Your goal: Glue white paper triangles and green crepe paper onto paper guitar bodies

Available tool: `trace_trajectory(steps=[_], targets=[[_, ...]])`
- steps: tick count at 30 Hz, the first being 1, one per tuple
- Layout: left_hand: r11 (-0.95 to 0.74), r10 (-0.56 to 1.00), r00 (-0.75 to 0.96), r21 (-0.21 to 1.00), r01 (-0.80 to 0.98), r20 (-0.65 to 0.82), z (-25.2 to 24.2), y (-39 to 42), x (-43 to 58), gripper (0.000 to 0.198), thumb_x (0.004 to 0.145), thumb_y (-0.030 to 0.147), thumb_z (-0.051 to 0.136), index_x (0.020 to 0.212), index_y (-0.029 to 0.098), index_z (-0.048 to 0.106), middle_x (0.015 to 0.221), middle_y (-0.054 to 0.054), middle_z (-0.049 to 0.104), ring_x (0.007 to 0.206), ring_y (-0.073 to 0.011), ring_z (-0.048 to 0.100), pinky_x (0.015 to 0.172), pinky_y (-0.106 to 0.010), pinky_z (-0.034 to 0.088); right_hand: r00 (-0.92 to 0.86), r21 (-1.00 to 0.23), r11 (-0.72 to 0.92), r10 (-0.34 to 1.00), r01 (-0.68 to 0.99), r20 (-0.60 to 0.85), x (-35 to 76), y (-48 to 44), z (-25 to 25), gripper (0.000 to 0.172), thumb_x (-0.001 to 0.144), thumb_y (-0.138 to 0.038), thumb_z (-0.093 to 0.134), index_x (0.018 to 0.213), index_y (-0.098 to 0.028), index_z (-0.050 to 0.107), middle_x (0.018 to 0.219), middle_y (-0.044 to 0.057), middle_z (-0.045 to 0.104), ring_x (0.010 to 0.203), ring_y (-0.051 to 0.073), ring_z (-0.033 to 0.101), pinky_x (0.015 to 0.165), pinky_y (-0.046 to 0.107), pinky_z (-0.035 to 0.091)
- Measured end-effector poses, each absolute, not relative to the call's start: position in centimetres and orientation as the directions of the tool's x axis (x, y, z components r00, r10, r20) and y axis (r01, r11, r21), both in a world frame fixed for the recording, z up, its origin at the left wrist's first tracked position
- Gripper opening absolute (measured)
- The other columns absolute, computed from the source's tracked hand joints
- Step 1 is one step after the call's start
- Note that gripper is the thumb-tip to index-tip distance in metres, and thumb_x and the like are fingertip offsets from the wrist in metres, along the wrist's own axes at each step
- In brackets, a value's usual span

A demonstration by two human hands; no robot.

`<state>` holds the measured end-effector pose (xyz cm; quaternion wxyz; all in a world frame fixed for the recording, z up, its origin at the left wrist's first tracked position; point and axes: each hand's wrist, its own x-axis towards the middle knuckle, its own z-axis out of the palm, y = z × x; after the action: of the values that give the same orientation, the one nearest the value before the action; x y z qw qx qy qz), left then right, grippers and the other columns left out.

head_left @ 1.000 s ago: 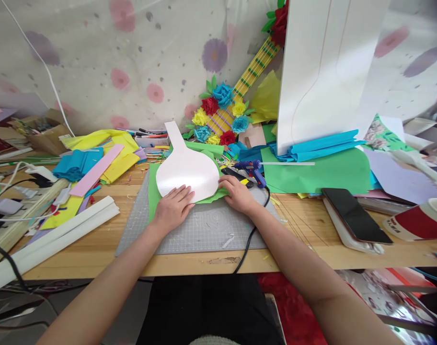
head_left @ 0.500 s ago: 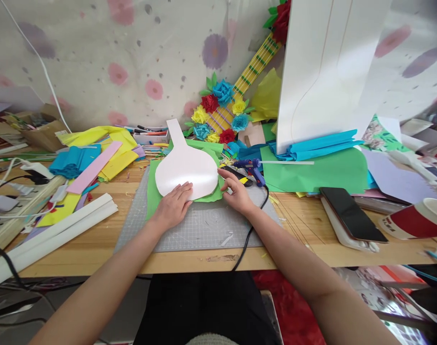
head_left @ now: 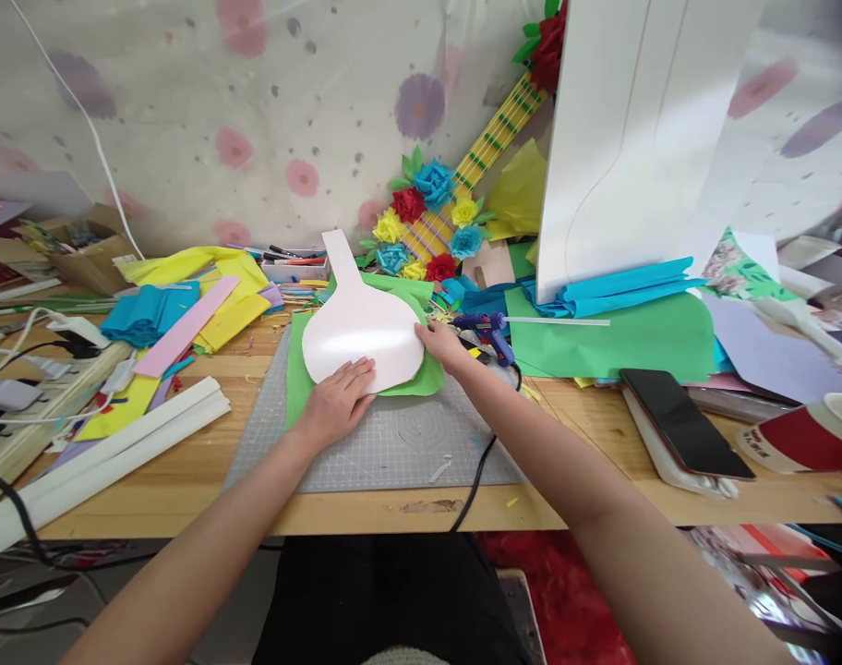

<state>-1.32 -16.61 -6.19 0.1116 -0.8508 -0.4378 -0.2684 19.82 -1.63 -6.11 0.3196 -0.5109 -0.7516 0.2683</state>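
A white guitar-shaped cutout [head_left: 355, 323] lies on a sheet of green crepe paper [head_left: 297, 369], its narrow neck pointing away from me. My left hand [head_left: 339, 399] rests flat on the cutout's near edge, fingers stretched out. At the cutout's right edge, my right hand [head_left: 443, 344] has its fingers drawn together in a pinch on the rim; the fingertips are partly hidden. Under the paper is a grey cutting mat [head_left: 400, 453]. Just beyond my right hand lies a blue glue gun [head_left: 488, 331] with a white glue stick in its back.
A flower-decorated paper guitar [head_left: 494, 139] leans at the back beside a tall white board [head_left: 621, 139]. At right are a phone [head_left: 684, 420] and a paper cup [head_left: 809, 434]. White paper rolls [head_left: 116, 462] and a power strip [head_left: 67, 406] lie left. The glue gun's black cord [head_left: 477, 476] crosses the mat.
My right hand has moved slightly left and its spread fingers have closed at the cutout's right edge. My left hand stays on the cutout. The camera view has shifted a little.
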Motion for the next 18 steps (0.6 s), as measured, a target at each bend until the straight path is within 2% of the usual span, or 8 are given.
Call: trace_trajectory(steps=[2,3,6,10,14,18], targets=[[-0.591,0.689,0.471,0.049,0.805,0.551,-6.2,-16.6,-1.3,0.038,0.093,0.026,0.04,0.126,0.016,0.054,0.133,-0.011,0.056,0.127,-0.0217,0.048,0.106,-0.043,0.042,-0.173,-0.646,0.158,0.984,0.746,0.042,19.0,-1.9,-4.6,0.031,0.088,-0.041,0.046,0.076,-0.018,0.063,0.076,0.01,0.067,0.075,0.026,0.064,0.07,0.036,0.049],[-0.591,0.69,0.471,0.052,0.805,0.55,-6.3,-16.5,-1.3,0.038,0.093,0.026,0.041,0.127,0.017,0.054,0.133,-0.011,0.056,0.127,-0.0219,0.048,0.106,-0.043,0.043,-0.15,-0.595,0.129,0.989,0.793,0.015,18.7,-2.2,-3.9,0.032,0.089,-0.04,0.046,0.075,-0.018,0.063,0.08,0.012,0.068,0.078,0.027,0.064,0.071,0.037,0.048],[-0.584,0.692,0.46,0.056,0.81,0.556,-6.2,-16.5,-1.2,0.037,0.093,0.027,0.042,0.125,0.017,0.057,0.133,-0.011,0.056,0.126,-0.0217,0.049,0.105,-0.042,0.044,-0.157,-0.416,0.187,0.982,0.89,0.107,18.0,-3.7,-2.5,0.036,0.094,-0.033,0.037,0.086,-0.015,0.066,0.095,0.016,0.069,0.09,0.028,0.065,0.079,0.036,0.046],[-0.563,0.699,0.448,0.041,0.826,0.558,-6.1,-16.6,-1.0,0.034,0.093,0.028,0.043,0.121,0.017,0.059,0.131,-0.01,0.058,0.123,-0.0208,0.052,0.104,-0.04,0.045,-0.137,-0.216,0.161,0.983,0.963,0.124,17.4,-5.1,-2.1,0.039,0.097,-0.032,0.031,0.107,-0.015,0.064,0.106,0.016,0.068,0.094,0.027,0.065,0.079,0.035,0.045],[-0.562,0.69,0.451,0.026,0.827,0.566,-6.2,-16.6,-0.9,0.034,0.093,0.028,0.043,0.12,0.015,0.06,0.131,-0.011,0.058,0.124,-0.0207,0.052,0.105,-0.039,0.045,-0.143,-0.153,0.165,0.979,0.974,0.145,17.0,-5.3,-2.1,0.039,0.097,-0.031,0.03,0.119,-0.015,0.058,0.109,0.016,0.067,0.092,0.025,0.066,0.076,0.033,0.046],[-0.562,0.685,0.453,0.018,0.827,0.571,-6.5,-16.4,-0.8,0.035,0.093,0.027,0.042,0.12,0.014,0.061,0.13,-0.012,0.058,0.124,-0.0207,0.051,0.105,-0.039,0.043,-0.18,-0.128,0.199,0.973,0.972,0.145,16.8,-4.6,-2.1,0.039,0.097,-0.03,0.029,0.113,-0.013,0.061,0.11,0.017,0.066,0.094,0.025,0.065,0.077,0.033,0.046]])
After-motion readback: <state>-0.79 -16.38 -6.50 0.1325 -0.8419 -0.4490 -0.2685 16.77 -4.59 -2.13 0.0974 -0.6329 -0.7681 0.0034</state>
